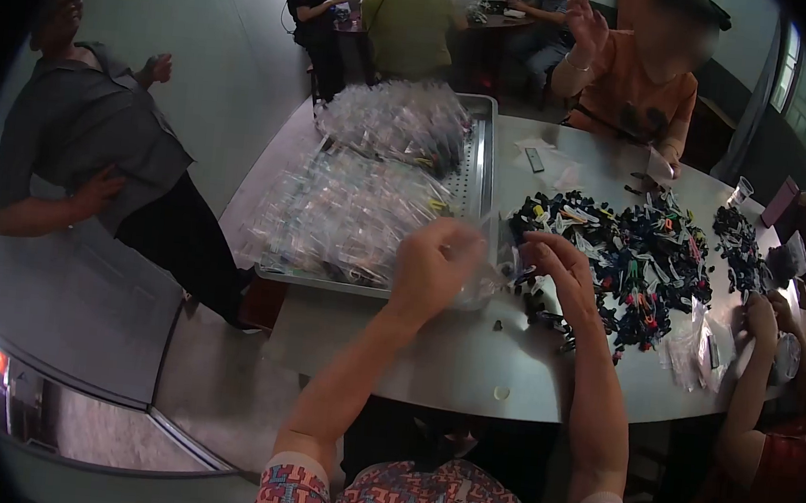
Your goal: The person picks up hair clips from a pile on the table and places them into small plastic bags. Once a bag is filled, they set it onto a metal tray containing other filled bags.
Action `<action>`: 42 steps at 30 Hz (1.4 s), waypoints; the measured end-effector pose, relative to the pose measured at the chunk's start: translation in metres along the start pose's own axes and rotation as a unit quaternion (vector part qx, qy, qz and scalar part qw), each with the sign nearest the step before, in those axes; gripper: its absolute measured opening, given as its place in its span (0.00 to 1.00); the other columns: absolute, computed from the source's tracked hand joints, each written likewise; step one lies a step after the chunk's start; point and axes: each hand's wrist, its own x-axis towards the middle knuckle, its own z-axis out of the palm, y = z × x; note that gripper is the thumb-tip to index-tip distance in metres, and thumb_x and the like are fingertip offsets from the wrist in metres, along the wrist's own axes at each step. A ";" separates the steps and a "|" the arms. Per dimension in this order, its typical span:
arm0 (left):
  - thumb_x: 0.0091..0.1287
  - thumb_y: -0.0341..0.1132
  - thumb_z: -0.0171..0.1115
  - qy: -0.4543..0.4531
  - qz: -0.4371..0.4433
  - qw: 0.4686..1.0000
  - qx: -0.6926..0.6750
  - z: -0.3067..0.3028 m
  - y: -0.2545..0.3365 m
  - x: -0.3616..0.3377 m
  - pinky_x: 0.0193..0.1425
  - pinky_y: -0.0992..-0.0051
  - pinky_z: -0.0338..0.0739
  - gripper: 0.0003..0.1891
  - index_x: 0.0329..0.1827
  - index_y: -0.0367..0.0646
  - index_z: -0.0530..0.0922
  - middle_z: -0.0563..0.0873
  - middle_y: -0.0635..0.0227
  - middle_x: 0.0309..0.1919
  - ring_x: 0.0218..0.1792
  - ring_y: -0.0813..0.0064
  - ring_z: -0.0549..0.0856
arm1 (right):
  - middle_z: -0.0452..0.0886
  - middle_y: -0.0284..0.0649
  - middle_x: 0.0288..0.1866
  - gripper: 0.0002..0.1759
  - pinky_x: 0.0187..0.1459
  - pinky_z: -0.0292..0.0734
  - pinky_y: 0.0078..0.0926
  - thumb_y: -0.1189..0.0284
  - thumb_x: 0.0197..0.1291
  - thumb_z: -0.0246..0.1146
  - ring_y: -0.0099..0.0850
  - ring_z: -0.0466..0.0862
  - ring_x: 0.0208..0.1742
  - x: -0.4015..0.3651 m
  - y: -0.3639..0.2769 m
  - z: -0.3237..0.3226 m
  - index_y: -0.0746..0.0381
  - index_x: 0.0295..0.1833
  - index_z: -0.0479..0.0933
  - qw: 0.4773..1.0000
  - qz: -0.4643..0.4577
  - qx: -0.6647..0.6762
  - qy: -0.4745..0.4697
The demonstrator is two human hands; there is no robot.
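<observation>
From the head view, my left hand (435, 266) is raised just above the worktop (433, 350), near the middle of its near edge. Its grip is closed tight on one side of a clear bag (497, 271). My right hand (563, 265) is just beside it on the bag's other side, with the fingers curled down over the bag. I cannot tell whether that grip is pinching the film or only resting on it. The clear bag hangs between my two hands, crumpled, and its contents are too blurred to make out. Just right of my right hand lies a wide heap of small dark parts (646, 263), flecked with yellow, red and blue. It spreads toward the right edge of the worktop. On the left half stands a metal tray (483, 168) piled with packed bags (369, 201), and my left hand is near its near right corner. A small pale ring (501, 392) lies alone on the bare surface by the near edge. At the right edge a co-worker's hand (762, 316) is beside loose bags. A person in orange (633, 90) sits at the far edge with one hand lifted, and a person in grey (87, 138) stands off the left side.
</observation>
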 end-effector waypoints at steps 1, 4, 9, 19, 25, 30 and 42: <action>0.66 0.31 0.72 -0.013 0.041 0.995 0.093 -0.002 -0.009 0.005 0.38 0.81 0.79 0.06 0.39 0.37 0.86 0.90 0.70 0.31 0.33 0.85 0.85 | 0.87 0.33 0.45 0.18 0.48 0.78 0.22 0.63 0.75 0.59 0.20 0.82 0.44 0.002 0.007 -0.002 0.63 0.61 0.81 1.000 -0.007 0.002 0.011; 0.64 0.31 0.73 -0.018 0.056 0.986 0.155 -0.008 -0.003 0.012 0.37 0.80 0.79 0.06 0.38 0.37 0.87 0.90 0.69 0.30 0.31 0.84 0.86 | 0.87 0.34 0.43 0.17 0.47 0.77 0.20 0.65 0.74 0.61 0.19 0.82 0.42 0.005 0.010 -0.004 0.64 0.59 0.82 0.999 -0.009 -0.001 0.033; 0.64 0.32 0.73 -0.047 0.054 0.985 0.158 -0.015 -0.015 0.041 0.38 0.78 0.80 0.07 0.38 0.36 0.88 0.91 0.67 0.30 0.32 0.82 0.87 | 0.86 0.33 0.40 0.14 0.44 0.76 0.18 0.66 0.74 0.62 0.17 0.80 0.39 0.006 0.017 -0.006 0.64 0.54 0.84 0.998 0.012 -0.007 0.065; 0.56 0.39 0.72 0.065 0.062 0.931 0.353 -0.012 -0.057 0.163 0.46 0.67 0.84 0.09 0.34 0.44 0.90 0.92 0.61 0.32 0.36 0.64 0.91 | 0.86 0.31 0.39 0.12 0.43 0.75 0.17 0.70 0.72 0.62 0.17 0.78 0.37 0.006 0.020 -0.006 0.67 0.52 0.84 0.998 0.014 -0.018 0.057; 0.56 0.39 0.69 0.132 0.035 0.902 0.410 -0.008 -0.090 0.201 0.51 0.61 0.84 0.08 0.33 0.46 0.89 0.91 0.60 0.34 0.40 0.57 0.91 | 0.85 0.30 0.37 0.12 0.42 0.75 0.17 0.70 0.72 0.62 0.16 0.78 0.37 0.006 0.020 -0.008 0.66 0.52 0.84 0.998 0.011 -0.025 0.059; 0.58 0.38 0.68 0.138 -0.019 0.863 0.485 -0.006 -0.104 0.204 0.54 0.58 0.83 0.18 0.48 0.37 0.82 0.90 0.48 0.43 0.46 0.48 0.89 | 0.85 0.31 0.37 0.13 0.43 0.77 0.19 0.68 0.72 0.63 0.18 0.80 0.37 0.007 0.021 -0.008 0.66 0.51 0.85 0.998 0.009 -0.035 0.059; 0.58 0.34 0.72 0.016 0.229 0.743 0.629 0.022 -0.092 0.179 0.67 0.59 0.75 0.20 0.52 0.38 0.80 0.82 0.54 0.54 0.61 0.52 0.77 | 0.84 0.29 0.35 0.11 0.39 0.73 0.16 0.71 0.71 0.63 0.15 0.77 0.35 0.007 0.023 -0.005 0.66 0.50 0.85 0.998 0.005 -0.043 0.053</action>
